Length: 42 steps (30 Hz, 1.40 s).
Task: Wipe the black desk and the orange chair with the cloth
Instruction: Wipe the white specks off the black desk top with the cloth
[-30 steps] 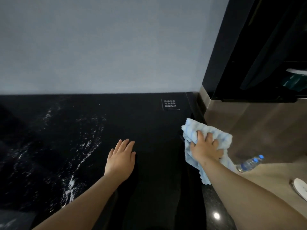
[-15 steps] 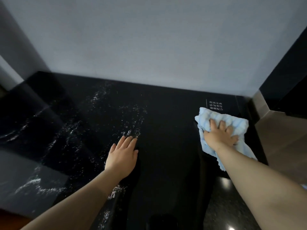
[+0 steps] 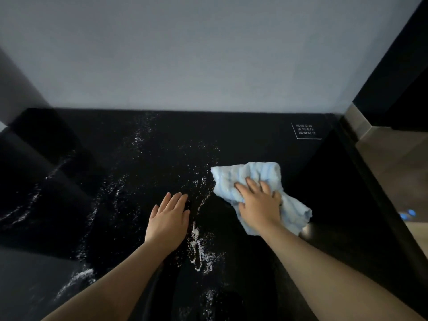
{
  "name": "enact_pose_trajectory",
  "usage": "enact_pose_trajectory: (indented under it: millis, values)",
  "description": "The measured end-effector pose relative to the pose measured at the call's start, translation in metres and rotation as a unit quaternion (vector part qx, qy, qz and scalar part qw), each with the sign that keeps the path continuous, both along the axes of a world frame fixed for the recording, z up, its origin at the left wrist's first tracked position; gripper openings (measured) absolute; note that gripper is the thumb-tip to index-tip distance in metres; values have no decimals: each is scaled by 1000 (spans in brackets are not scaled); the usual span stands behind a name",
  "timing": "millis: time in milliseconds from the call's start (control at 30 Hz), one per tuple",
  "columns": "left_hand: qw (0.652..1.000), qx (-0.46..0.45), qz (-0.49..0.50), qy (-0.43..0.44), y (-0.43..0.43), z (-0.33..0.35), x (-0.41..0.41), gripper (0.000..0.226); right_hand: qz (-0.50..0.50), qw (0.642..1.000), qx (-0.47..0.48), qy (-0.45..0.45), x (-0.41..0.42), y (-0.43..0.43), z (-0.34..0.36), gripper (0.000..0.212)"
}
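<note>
The black desk [image 3: 129, 181] fills the lower view, its glossy top streaked with white speckles in the middle and at the left. A light blue cloth [image 3: 250, 172] lies crumpled on the desk right of centre. My right hand [image 3: 259, 205] presses down on the cloth with spread fingers. Beside it, my left hand [image 3: 168, 221] rests flat on the bare desk top, holding nothing. No orange chair is in view.
A grey wall [image 3: 208, 54] rises along the desk's far edge. A small white printed label [image 3: 306, 130] sits at the desk's far right corner. Past the right edge are a wooden surface [image 3: 393, 170], a dark cabinet and a blurred blue bottle cap [image 3: 407, 214].
My right hand has slid the cloth leftward from the desk's right edge toward the middle. The view has swung left. My left hand stays flat in place.
</note>
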<state>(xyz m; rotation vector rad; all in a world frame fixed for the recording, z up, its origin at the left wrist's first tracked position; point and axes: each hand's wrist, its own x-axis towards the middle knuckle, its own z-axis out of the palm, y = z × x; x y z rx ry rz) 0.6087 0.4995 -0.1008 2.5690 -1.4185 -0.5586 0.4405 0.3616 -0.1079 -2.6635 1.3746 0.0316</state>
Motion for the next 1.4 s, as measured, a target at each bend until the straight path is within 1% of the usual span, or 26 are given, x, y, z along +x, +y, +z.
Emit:
enact_pose_trajectory:
  millis: [133, 200, 267, 300, 333, 367, 400, 433, 467, 500, 600, 667, 733, 767, 800, 833, 867, 933, 1000, 1067, 1133, 1233, 1267, 1333, 1367, 1400]
  values:
    - [999, -5, -50, 8, 22, -4, 12, 51, 27, 998, 38, -30, 4, 57, 3, 46]
    - [997, -8, -70, 19, 35, -5, 11, 50, 37, 989, 61, -126, -3, 80, 8, 44]
    - [996, -16, -87, 20, 47, -4, 10, 50, -27, 971, 25, -237, -19, 91, 11, 45]
    - [995, -22, -92, 21, 52, -3, 10, 50, -88, 959, -19, -270, -30, 93, 12, 43]
    - [995, -29, -93, 25, 57, -3, 9, 50, -161, 947, -54, -275, -42, 93, 13, 40]
    - [995, -36, -91, 31, 61, -2, 9, 49, -232, 940, -65, -241, -52, 93, 13, 36]
    - [994, -40, -89, 38, 65, -2, 7, 49, -285, 941, -57, -172, -58, 96, 12, 32]
    - [994, -40, -89, 43, 69, -2, 5, 49, -300, 948, -48, -93, -58, 101, 9, 32]
    - [994, -37, -91, 45, 73, -3, 3, 49, -292, 954, -52, -42, -55, 108, 4, 35]
    - [994, -30, -93, 45, 77, -4, 1, 49, -274, 960, -53, -19, -47, 118, 1, 40]
    - [995, -4, -95, 28, 91, -9, -3, 52, -204, 975, -76, -42, -21, 146, -8, 52]
    - [996, -1, -93, 18, 99, -11, -6, 53, -153, 983, -64, -82, -10, 161, -7, 46]
    - [996, -5, -83, 18, 106, -11, -8, 54, -150, 969, -48, -189, -13, 164, 2, 35]
    - [997, -5, -79, 17, 109, -10, -9, 55, -170, 957, -49, -230, -22, 163, 5, 33]
    - [997, 0, -76, 16, 113, -10, -10, 56, -197, 949, -79, -235, -34, 159, 7, 33]
    - [997, 9, -73, 14, 117, -10, -13, 57, -232, 945, -109, -202, -50, 155, 10, 33]
    - [997, 25, -70, 8, 123, -9, -17, 58, -262, 947, -121, -143, -66, 152, 10, 36]
    - [995, 61, -73, -13, 128, -9, -23, 61, -306, 948, -88, -11, -90, 150, 9, 44]
    - [993, 86, -78, -17, 126, -7, -29, 62, -303, 951, -57, 22, -95, 159, -1, 50]
    - [992, 100, -83, -6, 121, -4, -31, 63, -274, 960, -52, 6, -79, 173, -10, 52]
    - [989, 107, -98, -3, 122, 0, -32, 62, -213, 974, -75, -33, -56, 191, -13, 52]
    - [987, 103, -124, -6, 133, 0, -29, 61, -111, 982, -55, -144, -38, 211, -12, 35]
    - [986, 103, -130, -4, 138, 0, -29, 61, -109, 972, -48, -204, -38, 211, -9, 31]
    - [985, 107, -138, 1, 144, 0, -30, 61, -165, 941, -61, -288, -53, 203, 2, 28]
    - [984, 109, -141, 3, 145, 0, -30, 61, -206, 929, -86, -295, -65, 195, 5, 25]
    - [983, 110, -144, 3, 145, 0, -29, 61, -247, 927, -93, -268, -79, 184, 6, 25]
